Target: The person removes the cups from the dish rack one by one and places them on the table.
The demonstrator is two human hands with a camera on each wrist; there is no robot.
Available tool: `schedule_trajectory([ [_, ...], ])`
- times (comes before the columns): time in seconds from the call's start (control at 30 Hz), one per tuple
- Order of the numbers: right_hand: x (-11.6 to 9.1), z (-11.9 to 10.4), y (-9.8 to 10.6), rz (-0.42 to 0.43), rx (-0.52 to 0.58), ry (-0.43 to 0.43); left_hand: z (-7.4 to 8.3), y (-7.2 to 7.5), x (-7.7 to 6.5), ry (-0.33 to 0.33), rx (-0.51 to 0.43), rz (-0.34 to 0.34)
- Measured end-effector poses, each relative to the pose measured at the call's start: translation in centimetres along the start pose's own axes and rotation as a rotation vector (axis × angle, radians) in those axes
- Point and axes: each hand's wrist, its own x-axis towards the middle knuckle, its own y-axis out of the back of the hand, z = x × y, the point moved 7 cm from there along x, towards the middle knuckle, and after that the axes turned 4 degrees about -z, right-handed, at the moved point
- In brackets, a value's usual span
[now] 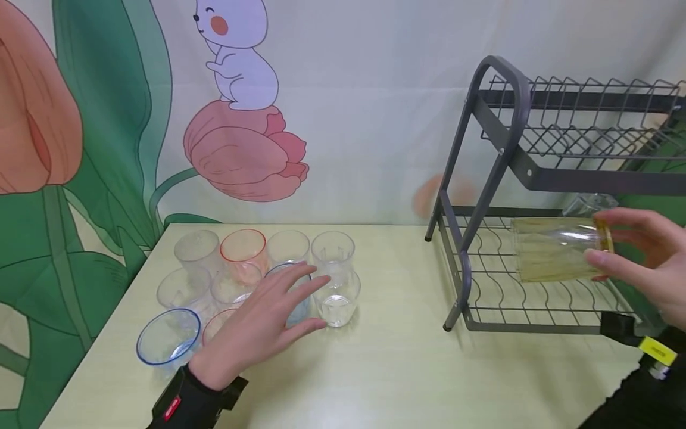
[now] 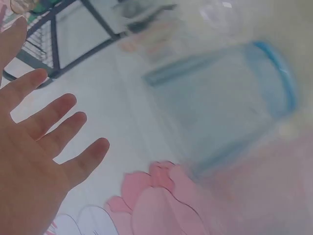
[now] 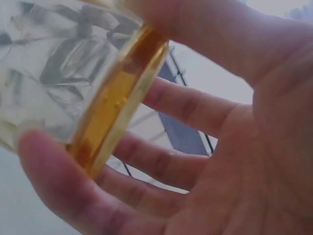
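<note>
In the head view my right hand (image 1: 654, 259) grips a yellow-tinted glass (image 1: 557, 250) by its thick amber end, thumb on the near side and fingers behind. The glass lies sideways, over the lower tier of a grey dish rack (image 1: 536, 327). The right wrist view shows fingers curled around the amber end (image 3: 110, 105). My left hand (image 1: 262, 325) hovers over the group of glasses at left with its fingers spread and nothing held. Nearest to it is a blue-tinted glass (image 2: 220, 110), partly hidden behind the fingers in the head view.
Several glasses crowd the table's left side, among them a blue-rimmed one (image 1: 168, 336), a red-rimmed one (image 1: 243, 245) and a clear one (image 1: 337, 304). A clear glass (image 1: 586, 204) sits at the back of the rack's lower tier. The upper wire tier (image 1: 589, 131) overhangs the right hand.
</note>
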Motion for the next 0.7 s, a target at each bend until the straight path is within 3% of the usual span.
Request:
schedule_trajectory([
  [0.17,0.0,-1.8,-1.6,-0.031,0.013,0.004,1.4,0.5,2.5,-0.065,-0.041,0.051],
  [0.3,-0.2,-3.6,-2.9,-0.063,0.069,-0.001,2.6,1.0,4.5,-0.081,-0.131,0.102],
  [0.53,0.0,-5.7,-5.5,-0.164,0.554,0.102,4.2,2.0,6.9,-0.124,-0.315,0.163],
  [0.7,-0.2,-6.7,-6.7,-0.163,0.778,0.178,4.8,2.5,7.5,-0.165,-0.375,0.203],
])
